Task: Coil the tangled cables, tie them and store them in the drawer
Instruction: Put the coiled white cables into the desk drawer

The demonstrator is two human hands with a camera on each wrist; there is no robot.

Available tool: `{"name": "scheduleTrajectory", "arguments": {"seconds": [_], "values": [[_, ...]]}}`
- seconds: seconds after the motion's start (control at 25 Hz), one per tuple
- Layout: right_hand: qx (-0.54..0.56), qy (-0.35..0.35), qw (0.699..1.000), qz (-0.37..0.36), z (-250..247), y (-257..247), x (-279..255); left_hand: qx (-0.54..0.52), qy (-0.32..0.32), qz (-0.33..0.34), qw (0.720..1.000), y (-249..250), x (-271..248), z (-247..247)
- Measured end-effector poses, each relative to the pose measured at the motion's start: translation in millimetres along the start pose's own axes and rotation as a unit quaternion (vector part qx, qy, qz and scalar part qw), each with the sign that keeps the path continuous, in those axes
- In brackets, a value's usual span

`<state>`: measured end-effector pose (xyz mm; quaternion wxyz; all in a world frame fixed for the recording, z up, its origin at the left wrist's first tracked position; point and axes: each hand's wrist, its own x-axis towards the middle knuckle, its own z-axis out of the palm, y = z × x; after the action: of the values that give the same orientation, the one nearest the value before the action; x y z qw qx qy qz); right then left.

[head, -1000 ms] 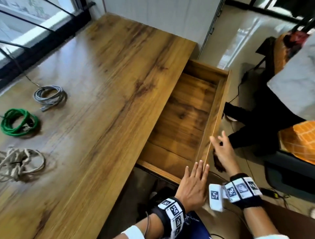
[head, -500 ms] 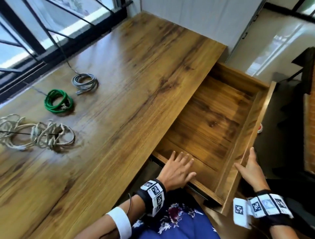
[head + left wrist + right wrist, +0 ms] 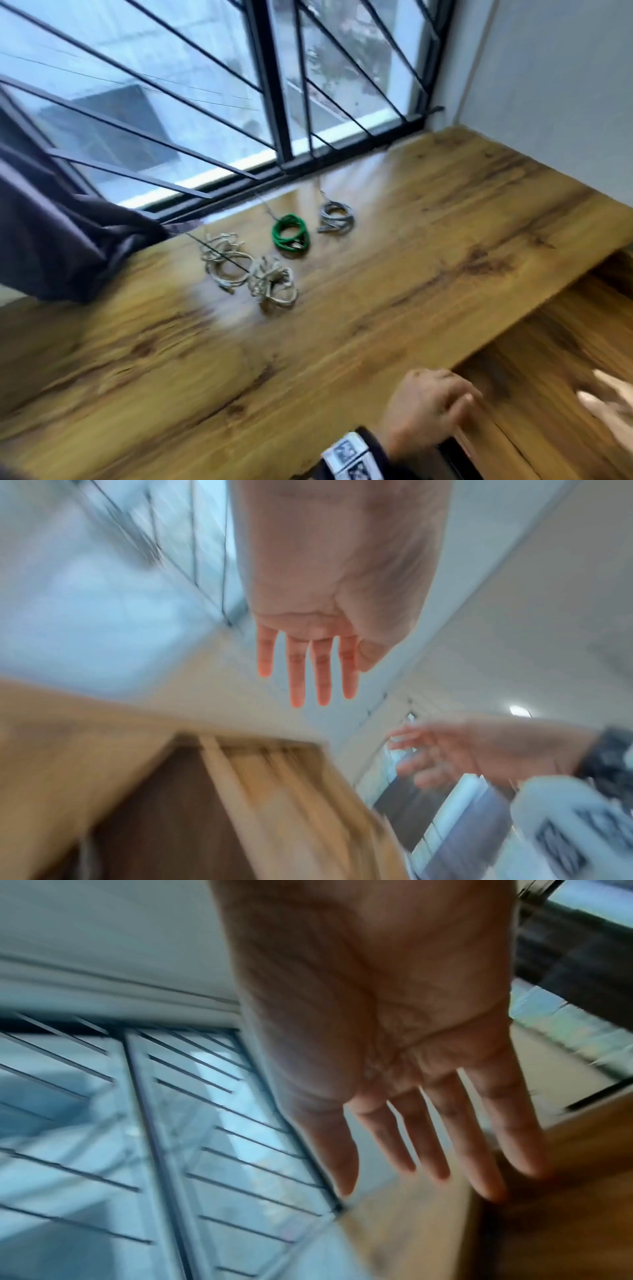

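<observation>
Four cable bundles lie on the wooden desk (image 3: 428, 246) near the window: a grey coil (image 3: 335, 218), a green coil (image 3: 291, 233) and two beige tangles (image 3: 227, 262) (image 3: 274, 284). The open wooden drawer (image 3: 555, 349) shows at the right, with nothing visible inside it. My left hand (image 3: 442, 404) hovers at the desk's front edge beside the drawer; in the left wrist view its fingers (image 3: 308, 674) are straight and hold nothing. My right hand (image 3: 609, 397) is a blur over the drawer at the right edge. In the right wrist view its palm and fingers (image 3: 428, 1137) are spread and empty.
A barred window (image 3: 239, 102) runs along the desk's far side. A dark curtain (image 3: 61, 222) drapes onto the desk at the left. A white wall (image 3: 548, 85) closes the right corner. Thin dark wires trail from the sill toward the cables.
The head view has swung left toward the window and the cables. Both hands have left the drawer's front and side and risen; the left one is now by the desk's edge.
</observation>
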<state>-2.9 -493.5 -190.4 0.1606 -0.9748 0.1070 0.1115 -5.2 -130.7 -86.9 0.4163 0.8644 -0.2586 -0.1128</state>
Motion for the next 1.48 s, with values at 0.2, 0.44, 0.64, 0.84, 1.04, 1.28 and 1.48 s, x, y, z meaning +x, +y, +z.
{"name": "scheduleTrajectory", "arguments": {"seconds": [0.2,0.44,0.64,0.84,1.04,1.28,1.48], "values": [[-0.034,-0.162,0.964,-0.209,-118.0,-326.0,-9.6,-0.115,0.445,-0.196,0.866,-61.0,-63.9,-160.1],[-0.084,-0.090,0.913,-0.389,-74.1,-554.5,39.3,-0.073,0.630,-0.380,0.674,-202.5,-103.8,-293.6],[-0.184,-0.122,0.891,-0.398,-14.0,-623.3,75.4,-0.016,0.453,-0.523,0.722,-260.6,-67.9,-349.1],[-0.210,-0.158,0.878,-0.400,18.8,-591.6,88.1,0.069,0.261,-0.530,0.804,-275.9,-47.1,-328.0],[-0.145,-0.132,0.894,-0.402,24.5,-582.3,94.1,0.066,0.284,-0.528,0.798,-269.4,-51.6,-312.5],[0.059,-0.019,0.854,-0.516,6.6,-613.0,85.8,0.061,0.196,-0.522,0.828,-263.8,-51.2,-295.2],[0.091,-0.069,0.818,-0.563,5.5,-632.9,79.5,0.071,0.297,-0.533,0.789,-251.7,-52.5,-276.3]]}}
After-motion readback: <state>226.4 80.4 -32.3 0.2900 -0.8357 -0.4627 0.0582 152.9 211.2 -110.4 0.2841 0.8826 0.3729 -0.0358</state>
